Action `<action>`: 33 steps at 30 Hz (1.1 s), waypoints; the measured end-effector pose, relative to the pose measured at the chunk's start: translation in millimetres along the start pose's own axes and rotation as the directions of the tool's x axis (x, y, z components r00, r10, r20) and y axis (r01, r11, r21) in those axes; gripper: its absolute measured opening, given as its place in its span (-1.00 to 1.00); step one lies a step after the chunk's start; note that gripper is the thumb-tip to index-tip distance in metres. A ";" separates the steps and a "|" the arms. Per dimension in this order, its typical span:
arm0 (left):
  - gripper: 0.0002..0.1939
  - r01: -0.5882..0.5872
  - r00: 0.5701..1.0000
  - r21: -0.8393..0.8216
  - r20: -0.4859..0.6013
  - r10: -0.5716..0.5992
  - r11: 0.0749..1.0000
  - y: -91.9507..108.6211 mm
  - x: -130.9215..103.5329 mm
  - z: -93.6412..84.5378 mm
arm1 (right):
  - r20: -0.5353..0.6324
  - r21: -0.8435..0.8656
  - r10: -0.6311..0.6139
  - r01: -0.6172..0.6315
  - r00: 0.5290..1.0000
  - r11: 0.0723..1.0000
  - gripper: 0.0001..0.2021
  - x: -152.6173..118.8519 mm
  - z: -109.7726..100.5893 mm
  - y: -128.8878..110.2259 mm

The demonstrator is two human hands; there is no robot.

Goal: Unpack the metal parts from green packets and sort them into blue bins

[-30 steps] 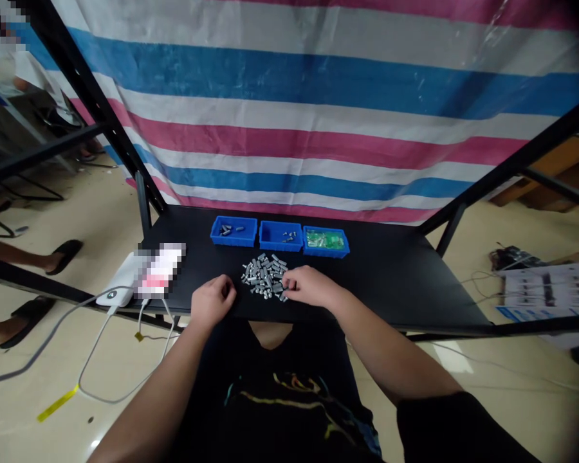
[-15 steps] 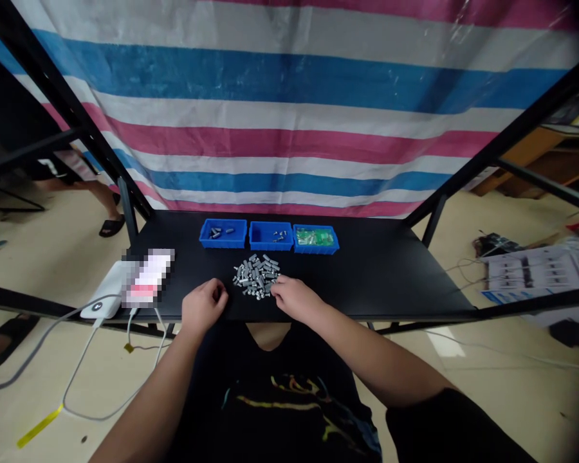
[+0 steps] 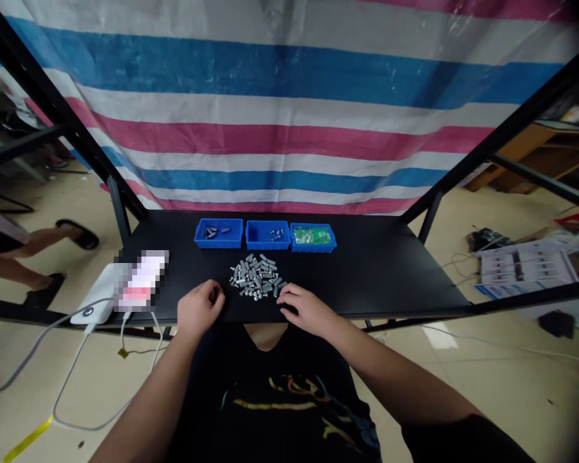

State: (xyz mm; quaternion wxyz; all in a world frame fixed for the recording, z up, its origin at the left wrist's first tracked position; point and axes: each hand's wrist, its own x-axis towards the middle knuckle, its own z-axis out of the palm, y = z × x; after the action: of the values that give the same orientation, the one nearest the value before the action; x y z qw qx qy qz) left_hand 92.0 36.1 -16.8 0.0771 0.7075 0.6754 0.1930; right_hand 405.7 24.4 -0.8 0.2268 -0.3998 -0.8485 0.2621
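With my right hand parted and my left loosely curled, contents unclear, I'd best pinch single pieces from the metal pile near the tabletop's front edge.

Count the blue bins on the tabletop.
3: the left bin, the middle bin and the right bin, side by side in a row behind the metal pile.

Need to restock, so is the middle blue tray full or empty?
Neither: the middle blue tray holds a few small metal pieces, its floor mostly bare.
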 end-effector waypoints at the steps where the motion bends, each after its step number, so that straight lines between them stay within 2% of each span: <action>1: -0.81 -0.002 1.000 0.004 0.001 0.002 1.000 -0.1 0.2 0.2 | 0.008 -0.007 -0.010 0.010 1.000 1.000 -0.79 0.5 0.2 1.3; 4: -0.81 -0.001 1.000 0.011 0.009 0.001 1.000 -0.2 0.6 0.1 | 0.064 -0.046 -0.008 0.011 0.998 0.999 -0.75 8.0 -4.0 4.9; 7: -0.81 -0.001 1.000 0.012 0.016 0.001 1.000 -0.2 0.5 -0.5 | 0.184 -0.067 -0.018 0.031 0.983 0.997 -0.77 26.9 -19.2 10.2; 9: -0.81 -0.002 1.000 0.018 0.016 0.002 1.000 -0.4 0.4 -0.6 | 0.173 -0.063 -0.017 0.029 0.985 0.998 -0.79 46.1 -33.5 14.8; 10: -0.82 -0.001 1.000 0.021 0.015 0.001 1.000 -0.5 0.3 -0.5 | 0.099 -0.064 -0.005 0.012 0.995 0.998 -0.79 56.7 -40.5 17.0; 12: -0.82 0.000 1.000 0.026 0.016 -0.001 1.000 -0.8 0.3 0.0 | -0.158 -0.050 0.018 -0.027 0.987 0.998 -0.79 76.7 -52.0 19.8; 14: -0.82 0.002 1.000 0.029 0.017 -0.003 1.000 -1.1 0.4 0.6 | -0.390 -0.019 0.039 -0.051 0.920 0.999 -0.77 90.6 -58.0 19.6; 16: -0.83 0.003 1.000 0.029 0.018 -0.003 1.000 -1.2 0.4 0.9 | -0.504 -0.013 0.051 -0.067 0.862 0.998 -0.78 94.6 -57.3 17.2; 17: -0.82 0.002 1.000 0.031 0.017 -0.003 1.000 -1.2 0.4 0.9 | -0.509 -0.022 0.054 -0.076 0.859 0.997 -0.80 92.7 -54.8 16.0; 19: -0.82 0.000 1.000 0.031 0.019 -0.001 1.000 -1.2 0.3 0.7 | -0.443 -0.051 0.065 -0.097 0.894 0.994 -0.84 82.7 -46.5 15.2; 21: -0.82 0.002 1.000 0.020 0.019 -0.003 1.000 -0.9 0.2 0.4 | -0.292 -0.063 0.081 -0.104 0.953 0.993 -0.84 68.4 -36.5 17.5; 23: -0.82 0.005 1.000 0.004 0.012 -0.005 1.000 -0.7 0.2 0.5 | -0.123 -0.057 0.089 -0.097 0.988 0.994 -0.82 54.5 -27.5 21.8; 25: -0.82 0.004 1.000 -0.005 0.001 -0.004 1.000 -0.6 0.5 0.8 | -0.016 -0.048 0.090 -0.090 0.996 0.995 -0.82 44.1 -21.6 25.8; 28: -0.81 0.003 1.000 0.005 0.002 -0.003 1.000 -0.8 1.2 1.3 | 0.025 -0.071 0.107 -0.105 0.994 0.992 -0.87 38.2 -21.0 28.8; 31: -0.82 0.005 1.000 0.018 0.016 -0.005 1.000 -0.9 1.5 1.0 | 0.106 -0.132 0.129 -0.114 0.986 0.985 -0.86 46.4 -30.1 28.2; 33: -0.82 -0.002 1.000 0.017 0.021 0.002 1.000 -0.8 1.3 0.5 | 0.181 -0.156 0.102 -0.074 0.978 0.985 -0.84 62.0 -38.7 25.6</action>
State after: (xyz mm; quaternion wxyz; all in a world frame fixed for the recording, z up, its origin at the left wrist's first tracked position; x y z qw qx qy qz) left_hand 91.5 37.5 -17.4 0.0779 0.7110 0.6754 0.1796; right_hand 407.2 97.9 23.5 0.1034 -0.4262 -0.8648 0.2444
